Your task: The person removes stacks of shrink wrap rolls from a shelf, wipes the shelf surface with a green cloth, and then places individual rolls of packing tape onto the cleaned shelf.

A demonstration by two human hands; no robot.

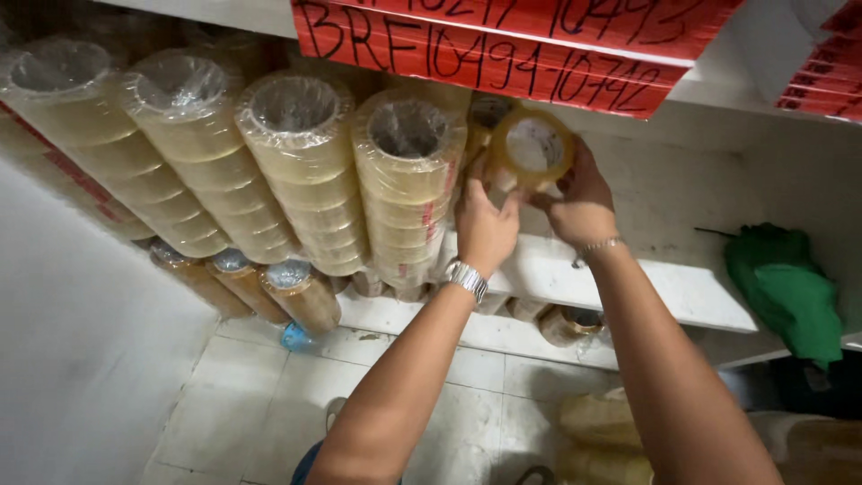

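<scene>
Clear tape roll gripped by left hand and right hand beside shrink-wrapped tape stacks.

- Four wrapped stacks of tape rolls lie side by side on the shelf, left of both hands.
- The left hand and right hand meet at a single tape roll, just right of the stacks.
- A cloth lies far right on the shelf.
- More rolls lie below the shelf, above the floor.
</scene>
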